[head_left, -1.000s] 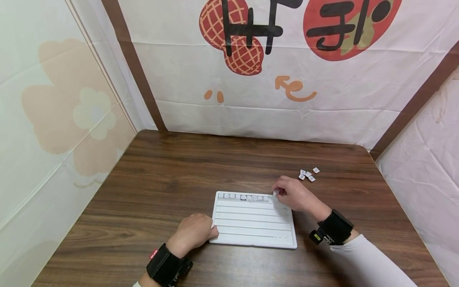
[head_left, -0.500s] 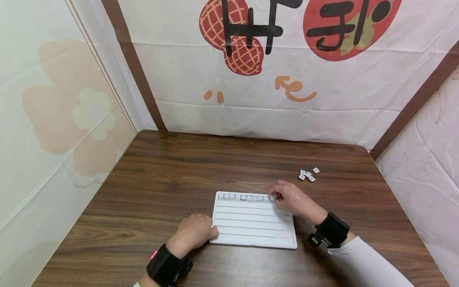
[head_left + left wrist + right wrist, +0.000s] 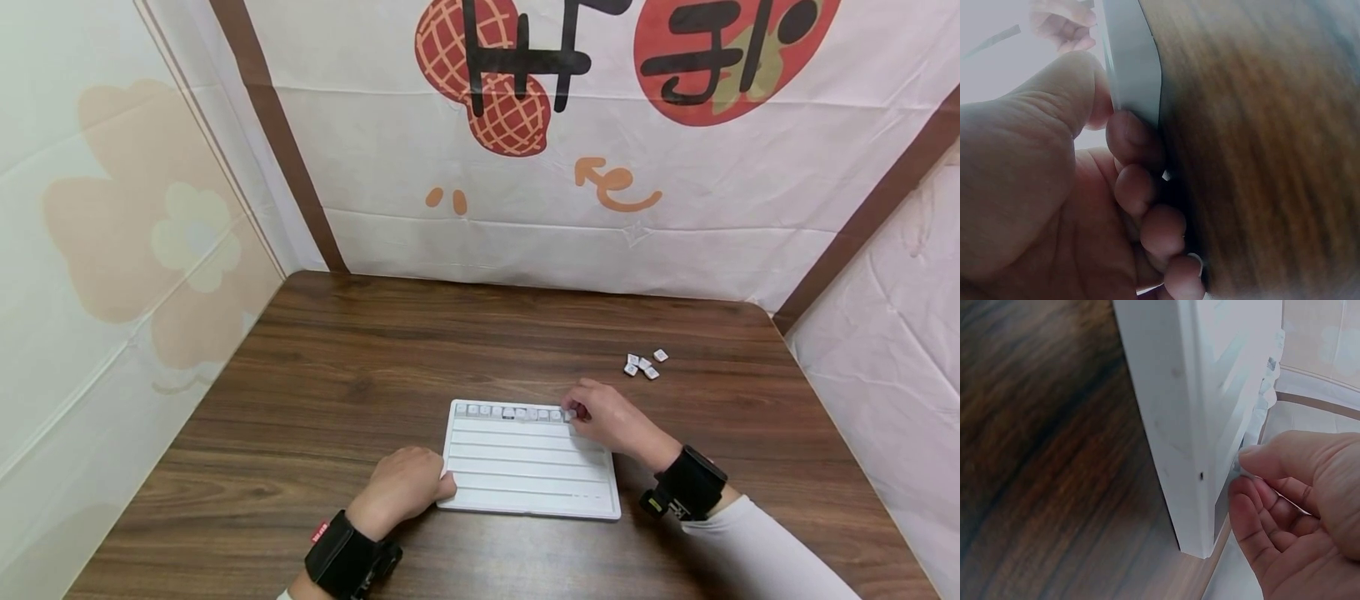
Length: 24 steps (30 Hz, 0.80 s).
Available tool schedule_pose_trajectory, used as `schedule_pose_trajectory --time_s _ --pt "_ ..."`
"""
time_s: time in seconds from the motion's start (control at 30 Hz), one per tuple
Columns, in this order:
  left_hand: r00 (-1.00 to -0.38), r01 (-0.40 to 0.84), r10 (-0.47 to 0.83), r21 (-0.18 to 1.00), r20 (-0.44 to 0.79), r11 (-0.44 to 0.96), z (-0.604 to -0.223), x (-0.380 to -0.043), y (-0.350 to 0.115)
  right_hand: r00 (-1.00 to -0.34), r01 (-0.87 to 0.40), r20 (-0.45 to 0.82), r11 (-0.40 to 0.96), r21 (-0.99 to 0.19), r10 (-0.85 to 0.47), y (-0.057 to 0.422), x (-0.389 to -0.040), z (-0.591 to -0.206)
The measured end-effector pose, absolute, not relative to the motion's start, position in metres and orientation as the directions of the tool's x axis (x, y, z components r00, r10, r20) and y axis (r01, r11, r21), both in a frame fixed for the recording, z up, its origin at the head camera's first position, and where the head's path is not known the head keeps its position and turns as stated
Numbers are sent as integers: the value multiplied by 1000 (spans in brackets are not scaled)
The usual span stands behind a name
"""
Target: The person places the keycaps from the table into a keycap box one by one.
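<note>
A white ridged board (image 3: 525, 458) lies flat on the table, with a row of small white tiles (image 3: 508, 412) along its far groove. My left hand (image 3: 405, 485) grips the board's near left edge, thumb on top; in the left wrist view, the fingers (image 3: 1135, 140) curl against its side. At the right end of the row, my right hand (image 3: 611, 417) pinches a small white tile (image 3: 570, 414) between thumb and forefinger, low at the groove. The right wrist view shows the thumb (image 3: 1266, 456) over this tile, which is mostly hidden. Markings on the tiles are too small to read.
Several loose white tiles (image 3: 645, 365) lie on the brown wooden table (image 3: 375, 358), beyond the right hand. A printed cloth wall (image 3: 487, 242) stands behind the table's far edge, and others rise at both sides.
My right hand has moved slightly left and toward me, bringing its tile from the board's far right corner to the end of the row. The left hand and board stay put.
</note>
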<state>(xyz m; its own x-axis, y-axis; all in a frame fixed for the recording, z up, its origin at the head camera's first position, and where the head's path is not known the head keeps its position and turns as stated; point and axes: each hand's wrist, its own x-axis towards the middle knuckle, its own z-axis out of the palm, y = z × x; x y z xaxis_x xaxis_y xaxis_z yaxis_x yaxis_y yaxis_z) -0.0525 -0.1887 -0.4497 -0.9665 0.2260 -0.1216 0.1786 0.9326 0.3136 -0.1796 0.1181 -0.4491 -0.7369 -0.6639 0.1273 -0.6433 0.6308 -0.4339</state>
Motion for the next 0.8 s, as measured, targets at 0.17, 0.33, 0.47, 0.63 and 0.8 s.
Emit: schedule_pose_trajectory --time_s 0.17,0.33,0.47,0.63,0.8 --pt "-966 181 227 305 -123 935 -450 -53 -189 -732 -652 129 632 -420 -669 117 -178 -449" --pt "-967 178 224 299 -125 938 -449 -53 -189 -727 -659 130 633 -406 -674 115 -175 -448" --pt "-968 176 221 299 -123 938 -449 -53 -189 -733 -654 132 639 -404 -667 114 -174 -449" --pt "-968 173 219 303 -125 937 -448 -52 -188 -746 -637 119 648 -418 -656 114 -173 -448" --pt "-966 173 221 303 -132 937 -447 -52 -188 -754 -624 111 653 -429 -647 113 -172 -448"
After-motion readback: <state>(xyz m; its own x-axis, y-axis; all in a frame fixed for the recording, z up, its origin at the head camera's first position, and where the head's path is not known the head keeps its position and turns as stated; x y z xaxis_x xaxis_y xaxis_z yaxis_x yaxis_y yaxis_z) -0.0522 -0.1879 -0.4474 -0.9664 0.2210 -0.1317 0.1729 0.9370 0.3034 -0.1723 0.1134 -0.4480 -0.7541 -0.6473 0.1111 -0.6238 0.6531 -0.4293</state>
